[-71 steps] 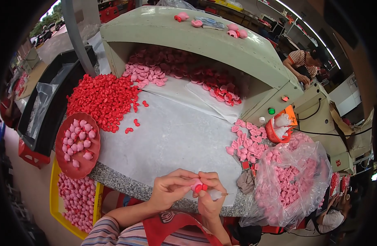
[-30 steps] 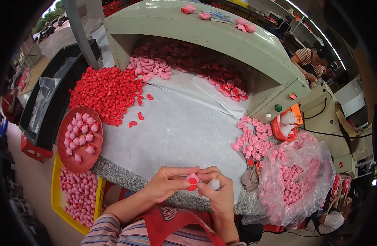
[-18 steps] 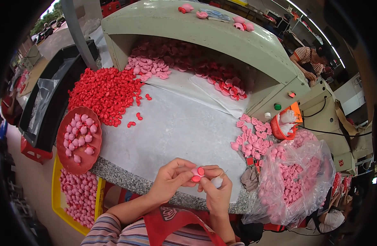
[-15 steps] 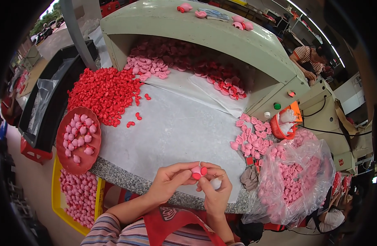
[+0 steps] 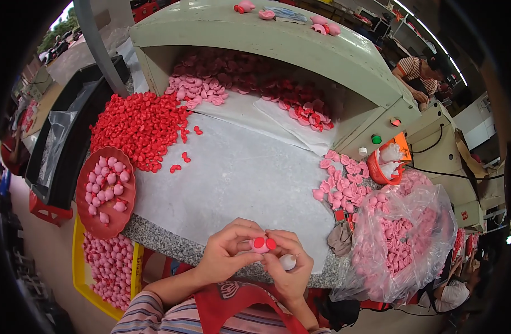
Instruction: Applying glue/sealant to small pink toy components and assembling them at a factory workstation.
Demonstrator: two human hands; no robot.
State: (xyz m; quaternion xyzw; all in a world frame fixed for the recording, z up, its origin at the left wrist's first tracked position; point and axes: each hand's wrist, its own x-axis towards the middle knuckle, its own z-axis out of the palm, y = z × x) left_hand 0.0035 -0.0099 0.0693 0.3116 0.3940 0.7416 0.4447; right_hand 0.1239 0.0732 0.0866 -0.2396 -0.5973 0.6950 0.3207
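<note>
My left hand [image 5: 228,251] and my right hand [image 5: 286,266] meet over the near edge of the worktable [image 5: 155,236]. Between their fingertips they pinch a small pink piece with two red parts [image 5: 262,244] set on it. My right hand also tucks a small white bottle [image 5: 287,261] against its palm. A heap of small red parts [image 5: 138,125] lies at the table's far left. Loose pink pieces [image 5: 341,183] lie to the right.
A red tray [image 5: 84,211] of pink pieces sits at the left edge, above a yellow crate [image 5: 77,261] of more. A clear bag [image 5: 405,239] of pink pieces stands at the right. More pieces fill the machine opening [image 5: 255,83]. Another person [image 5: 419,72] works at the far right.
Both hands have stayed together at the table's near edge, turning the pink piece. Its two red parts now face up between the fingertips.
</note>
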